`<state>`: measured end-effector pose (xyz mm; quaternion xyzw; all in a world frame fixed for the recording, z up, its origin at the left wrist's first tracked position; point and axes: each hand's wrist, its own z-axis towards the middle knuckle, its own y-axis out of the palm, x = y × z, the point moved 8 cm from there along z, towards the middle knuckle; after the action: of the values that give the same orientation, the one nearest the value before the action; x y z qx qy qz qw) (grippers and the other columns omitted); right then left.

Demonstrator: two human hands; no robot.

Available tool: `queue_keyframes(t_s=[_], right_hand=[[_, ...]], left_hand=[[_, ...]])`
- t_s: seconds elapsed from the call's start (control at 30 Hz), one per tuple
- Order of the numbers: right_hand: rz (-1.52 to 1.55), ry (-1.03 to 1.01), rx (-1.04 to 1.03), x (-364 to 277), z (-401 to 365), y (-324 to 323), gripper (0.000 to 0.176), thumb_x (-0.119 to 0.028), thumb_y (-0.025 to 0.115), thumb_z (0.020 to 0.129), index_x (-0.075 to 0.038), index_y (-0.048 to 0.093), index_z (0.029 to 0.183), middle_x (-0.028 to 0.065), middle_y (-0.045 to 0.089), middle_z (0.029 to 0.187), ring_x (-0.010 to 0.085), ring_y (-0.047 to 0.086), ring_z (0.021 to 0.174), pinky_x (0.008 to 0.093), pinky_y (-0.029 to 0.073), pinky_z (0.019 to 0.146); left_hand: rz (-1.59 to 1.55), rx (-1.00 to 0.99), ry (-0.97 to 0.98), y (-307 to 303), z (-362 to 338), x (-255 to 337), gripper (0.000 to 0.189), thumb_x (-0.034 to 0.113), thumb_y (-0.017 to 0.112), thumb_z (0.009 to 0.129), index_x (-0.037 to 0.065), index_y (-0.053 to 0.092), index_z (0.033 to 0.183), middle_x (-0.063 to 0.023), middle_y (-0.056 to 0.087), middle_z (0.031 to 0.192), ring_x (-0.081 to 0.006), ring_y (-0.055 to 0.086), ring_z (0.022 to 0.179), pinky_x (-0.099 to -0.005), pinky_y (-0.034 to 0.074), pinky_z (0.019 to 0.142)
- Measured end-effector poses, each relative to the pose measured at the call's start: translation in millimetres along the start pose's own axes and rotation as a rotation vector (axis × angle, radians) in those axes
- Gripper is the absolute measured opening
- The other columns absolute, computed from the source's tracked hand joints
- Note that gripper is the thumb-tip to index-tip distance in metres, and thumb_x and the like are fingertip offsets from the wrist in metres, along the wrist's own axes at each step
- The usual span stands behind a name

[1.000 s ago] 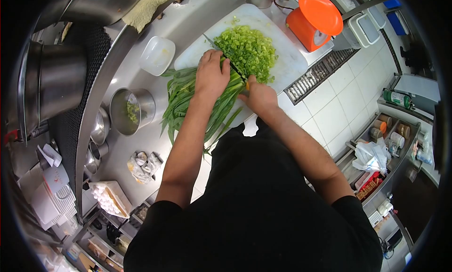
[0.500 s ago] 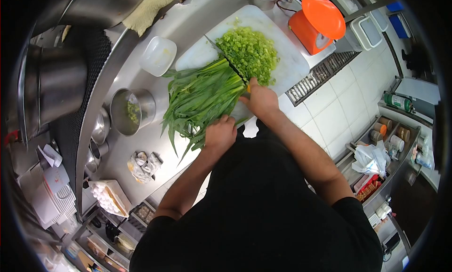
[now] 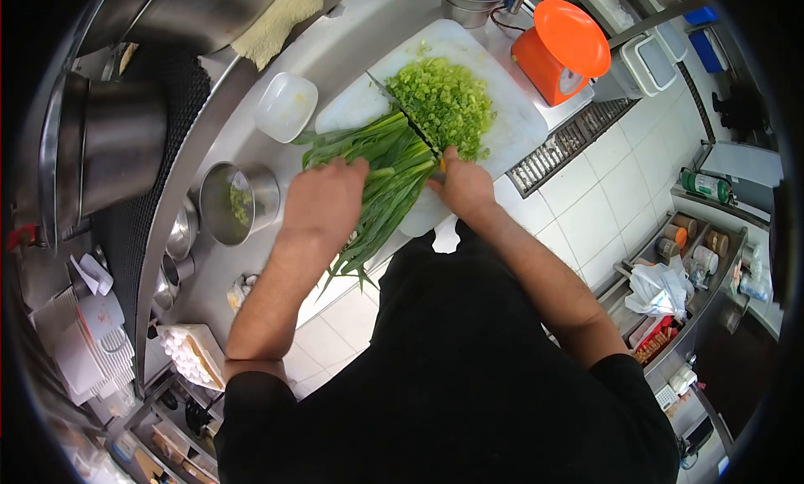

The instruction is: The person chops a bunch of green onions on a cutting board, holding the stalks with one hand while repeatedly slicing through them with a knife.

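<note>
Long green stalks with leaves [image 3: 392, 201] lie over the near left part of a white cutting board [image 3: 523, 120]. My left hand [image 3: 327, 198] is closed around the leafy part at the left side. My right hand [image 3: 466, 182] grips the handle of a knife [image 3: 416, 129], whose blade lies across the cut ends of the stalks and points to the upper left. Beyond the blade, a heap of chopped green pieces [image 3: 444, 99] rests on the board.
An orange scale [image 3: 548, 61] stands right of the board. Left of it are a white plastic container [image 3: 286, 107] and a metal pot [image 3: 266, 195] with green bits. A crumpled cloth [image 3: 240, 291] and a tray of eggs [image 3: 188, 356] are nearer, at the left.
My left hand has moved left and forward onto the leaves, and the leaves at the left are drawn inward. My right hand and the knife have hardly moved.
</note>
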<state>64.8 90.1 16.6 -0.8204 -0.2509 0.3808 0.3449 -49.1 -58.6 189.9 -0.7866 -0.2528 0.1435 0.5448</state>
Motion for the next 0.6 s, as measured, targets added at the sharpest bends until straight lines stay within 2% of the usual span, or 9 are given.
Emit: queue_keyframes(t_s=[0.23, 0.37, 0.53, 0.6], right_hand=[[-0.005, 0.004, 0.01, 0, -2, -1, 0.057, -0.036, 0.083, 0.093, -0.001, 0.051, 0.124, 0.0227, 0.078, 0.097, 0.0427, 0.077, 0.094, 0.052, 0.061, 0.082], [-0.001, -0.009, 0.016, -1, -2, 2, 0.056, -0.036, 0.083, 0.093, -0.001, 0.051, 0.124, 0.0227, 0.078, 0.098, 0.0426, 0.077, 0.094, 0.0519, 0.061, 0.082], [-0.001, 0.014, -0.002, 0, -2, -2, 0.057, -0.036, 0.083, 0.093, -0.001, 0.051, 0.124, 0.0231, 0.078, 0.1, 0.0426, 0.077, 0.094, 0.0518, 0.062, 0.082], [0.002, 0.016, -0.013, -1, -3, 0, 0.057, -0.036, 0.083, 0.093, -0.001, 0.05, 0.124, 0.0232, 0.078, 0.1, 0.0427, 0.077, 0.095, 0.0517, 0.062, 0.083]], left_hand=[[0.088, -0.024, 0.003, 3, 35, -1, 0.02, 0.0, 0.057, 0.093, 0.002, 0.066, 0.111, -0.0195, 0.074, 0.103, -0.041, 0.075, 0.097, -0.0507, 0.061, 0.083], [-0.003, 0.03, -0.042, 40, 71, -20, 0.016, 0.011, 0.066, 0.097, 0.003, 0.066, 0.11, -0.0192, 0.073, 0.106, -0.0415, 0.074, 0.1, -0.0516, 0.06, 0.086], [-0.248, 0.078, -0.079, 65, 78, -20, 0.032, 0.029, 0.081, 0.094, 0.005, 0.066, 0.109, -0.0185, 0.072, 0.112, -0.0414, 0.071, 0.107, -0.0529, 0.057, 0.091], [-0.307, 0.139, -0.097, 59, 79, -23, 0.034, 0.032, 0.08, 0.095, 0.004, 0.066, 0.109, -0.0189, 0.071, 0.113, -0.0412, 0.07, 0.11, -0.0527, 0.055, 0.093]])
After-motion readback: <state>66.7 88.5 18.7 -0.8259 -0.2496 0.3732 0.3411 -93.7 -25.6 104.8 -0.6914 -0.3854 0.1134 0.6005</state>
